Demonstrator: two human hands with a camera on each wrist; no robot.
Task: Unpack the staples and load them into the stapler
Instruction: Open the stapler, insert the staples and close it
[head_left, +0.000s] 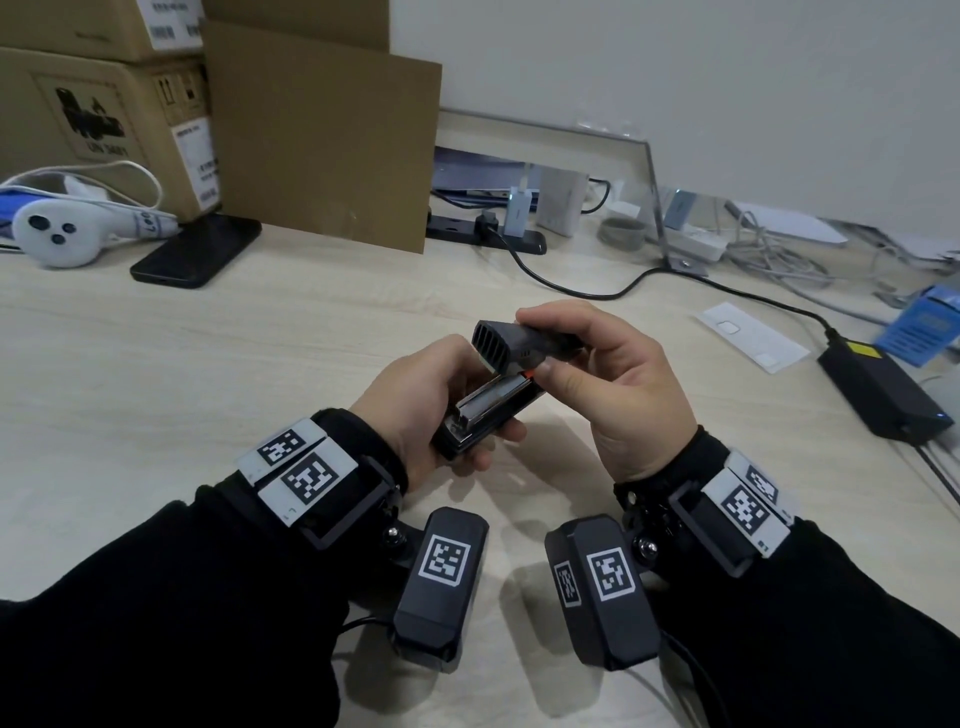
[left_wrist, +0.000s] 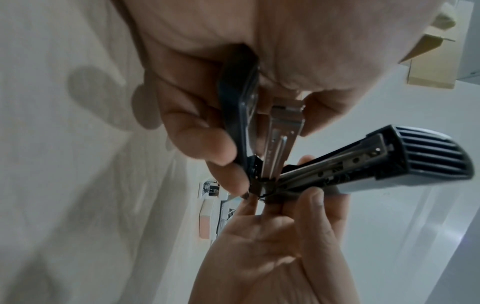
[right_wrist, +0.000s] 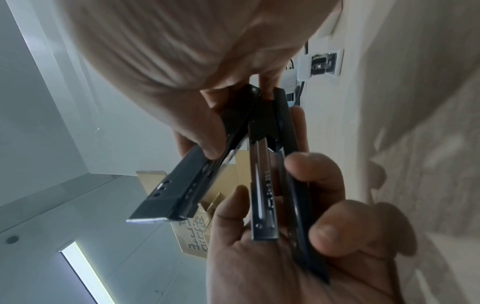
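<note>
**Stapler held open above the surface**

While the left hand (head_left: 415, 400) curls its fingers round the stapler (head_left: 491, 410) base and metal magazine, gripping them above the pale surface (head_left: 208, 364), the right hand (head_left: 613, 384) pinches the hinged grey top cover (head_left: 519, 340) between thumb and fingers, tilted up away from the magazine. A blue box (head_left: 930, 327) lies far right.

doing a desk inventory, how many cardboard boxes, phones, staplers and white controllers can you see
cardboard boxes: 2
phone: 1
stapler: 1
white controller: 1
total: 5
</note>
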